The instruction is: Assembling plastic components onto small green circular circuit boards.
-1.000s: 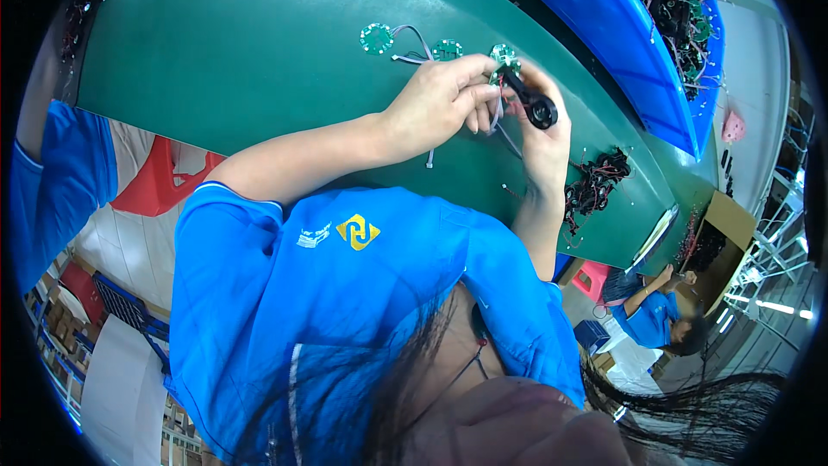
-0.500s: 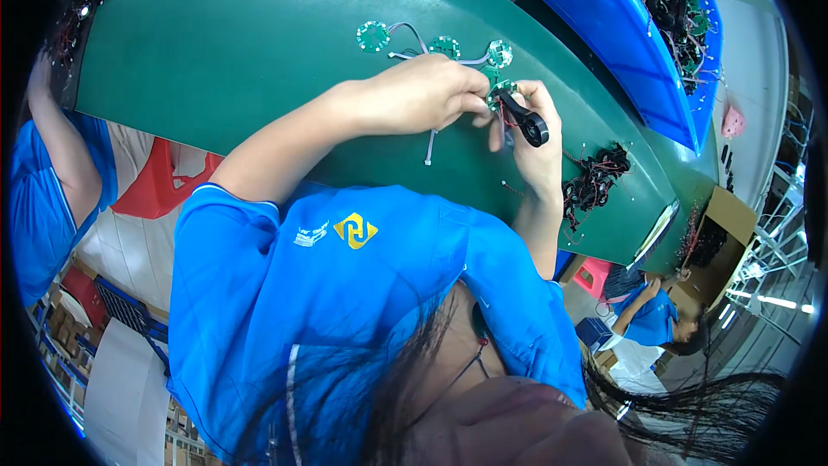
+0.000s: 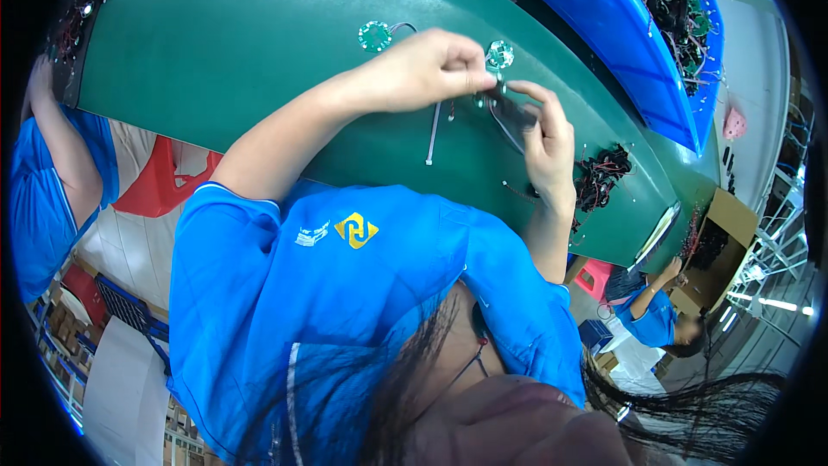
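Observation:
My left hand (image 3: 440,69) is closed in a pinch at the end of a dark elongated part (image 3: 513,112), blurred by motion, with a little green beside it. My right hand (image 3: 549,142) grips the other end of this part between thumb and bent fingers. Just beyond the fingertips lies a round green circuit board (image 3: 500,54) with small white parts. Another round circuit board (image 3: 375,36) rests left of my left hand, a grey cable running from it behind the hand. Below that hand hangs or lies a pale cable (image 3: 433,138) with a white plug.
A tangle of black wired parts (image 3: 601,179) sits right of my right hand on the green table (image 3: 233,43). Beyond stands a blue bin (image 3: 634,34) full of boards and wires. Co-workers in blue are at the left (image 3: 56,198) and right (image 3: 651,315), near a cardboard box (image 3: 733,216).
My left hand has moved slightly up, covering the middle board. My right hand has shifted right and its fingers have loosened; the black part has tilted and blurred between the hands.

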The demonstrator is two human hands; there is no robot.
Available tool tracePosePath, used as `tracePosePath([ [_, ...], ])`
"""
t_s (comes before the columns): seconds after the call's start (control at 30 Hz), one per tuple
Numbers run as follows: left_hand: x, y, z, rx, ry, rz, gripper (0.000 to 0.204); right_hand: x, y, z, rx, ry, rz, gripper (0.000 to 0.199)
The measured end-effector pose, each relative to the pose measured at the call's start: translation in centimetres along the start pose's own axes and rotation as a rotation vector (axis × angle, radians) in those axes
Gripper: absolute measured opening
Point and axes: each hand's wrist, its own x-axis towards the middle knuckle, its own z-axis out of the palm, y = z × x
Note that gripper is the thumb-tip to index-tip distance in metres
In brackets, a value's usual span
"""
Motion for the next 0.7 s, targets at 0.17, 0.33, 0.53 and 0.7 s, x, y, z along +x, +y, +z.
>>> tracePosePath([
  [0.17,0.3,1.3,0.1,-0.236,0.020,-0.220,0.022,-1.2,1.1,-1.5,-0.077,0.065,0.076,0.007],
  [0.33,0.1,1.5,-0.4,-0.369,0.018,-0.237,0.021,-1.1,1.5,-2.1,-0.232,-0.061,-0.006,0.010],
  [0.53,0.2,1.4,-0.6,-0.294,0.158,-0.186,0.021,-0.5,3.0,-2.3,-0.378,-0.075,-0.370,0.012],
  [0.7,0.3,1.9,0.3,-0.205,0.109,-0.167,0.021,-1.0,1.4,-0.2,0.296,-0.027,0.100,0.017],
])
